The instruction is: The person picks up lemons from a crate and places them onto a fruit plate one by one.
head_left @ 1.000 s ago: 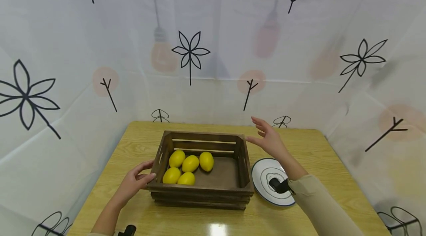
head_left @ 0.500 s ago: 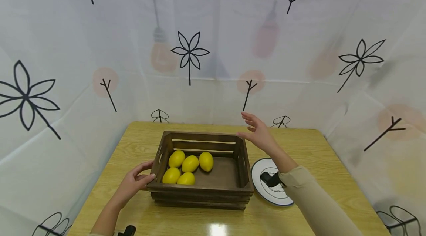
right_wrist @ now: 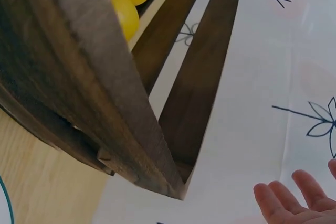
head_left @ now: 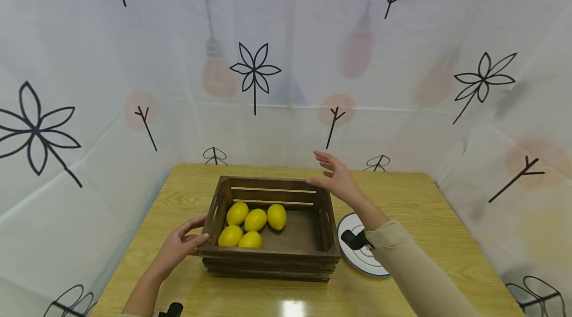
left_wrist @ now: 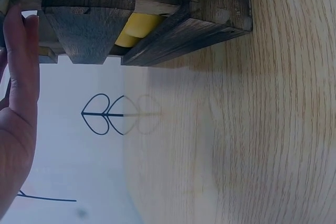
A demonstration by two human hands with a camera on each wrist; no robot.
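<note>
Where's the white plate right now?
In the head view, the white plate lies on the table, beside the right end of the wooden crate, partly hidden by the right arm's sleeve.

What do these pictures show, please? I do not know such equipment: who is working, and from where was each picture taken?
There is no machine here: a person works with two bare hands. A head camera, looking forward and down, took the wide pictures; two wrist cameras took the closer ones. On the wooden table are a brown crate, with five yellow lemons inside, and a white plate. The left hand touches the crate's left end; the open right hand holds nothing.
</note>
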